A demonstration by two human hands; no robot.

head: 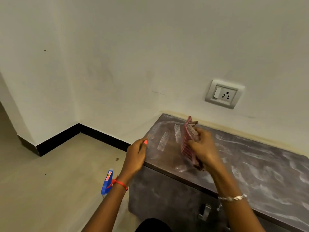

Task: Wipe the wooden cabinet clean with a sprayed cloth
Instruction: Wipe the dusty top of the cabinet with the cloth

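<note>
The low wooden cabinet [260, 166] stands against the wall, its dark top streaked with pale dusty smears. My right hand [203, 149] grips a bunched red-and-white checked cloth [188, 141] and holds it upright just above the left end of the top. My left hand [136, 156] hovers at the cabinet's left corner, fingers loosely curled with nothing in them. A blue spray bottle [107, 181] stands on the floor to the left of the cabinet, partly hidden by my left wrist.
A wall socket with a switch [223, 93] sits above the cabinet's back edge. A metal handle [204, 211] shows on the cabinet front. Tiled floor [58, 178] spreads to the left, bordered by a black skirting.
</note>
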